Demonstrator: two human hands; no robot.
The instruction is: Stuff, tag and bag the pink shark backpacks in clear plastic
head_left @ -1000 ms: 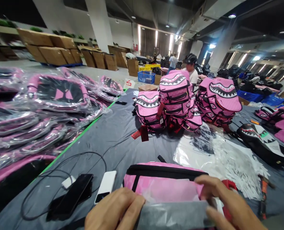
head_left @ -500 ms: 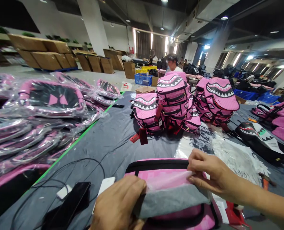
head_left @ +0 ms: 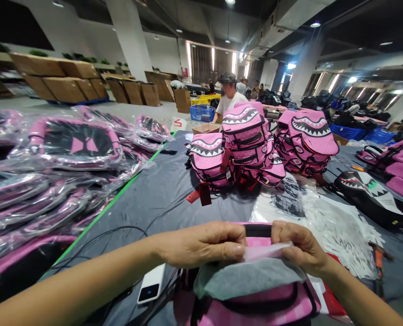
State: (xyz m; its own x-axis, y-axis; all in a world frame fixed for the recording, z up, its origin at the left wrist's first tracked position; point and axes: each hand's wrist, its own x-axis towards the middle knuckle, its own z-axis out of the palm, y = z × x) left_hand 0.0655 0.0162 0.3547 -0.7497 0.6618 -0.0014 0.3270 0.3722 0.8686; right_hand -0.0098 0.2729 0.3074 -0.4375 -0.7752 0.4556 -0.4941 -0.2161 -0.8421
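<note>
A pink backpack (head_left: 252, 310) with black trim lies in front of me at the table's near edge. Across its top is a thin, translucent greyish plastic sheet (head_left: 252, 278). My left hand (head_left: 208, 242) pinches the upper edge of this sheet, thumb against fingers. A short way to the right, my right hand (head_left: 298, 244) grips the same edge with its fingers curled. Between my hands shows a black band on the backpack. Just left of the backpack rests a white power bank (head_left: 151, 283) with a dark display.
Stacked pink backpacks (head_left: 245, 136) with shark-mouth prints stand ahead. At left are plastic-wrapped pink-and-black bags (head_left: 75, 140). To the right lie clear plastic packaging (head_left: 340, 235), a black shark-print bag (head_left: 374, 197) and an orange-handled hammer (head_left: 378, 265). A co-worker (head_left: 231, 97) is behind the stacks.
My left hand has moved up and right from the sheet's left side to its upper edge, nearer my right hand. The co-worker has shifted left and shows more fully.
</note>
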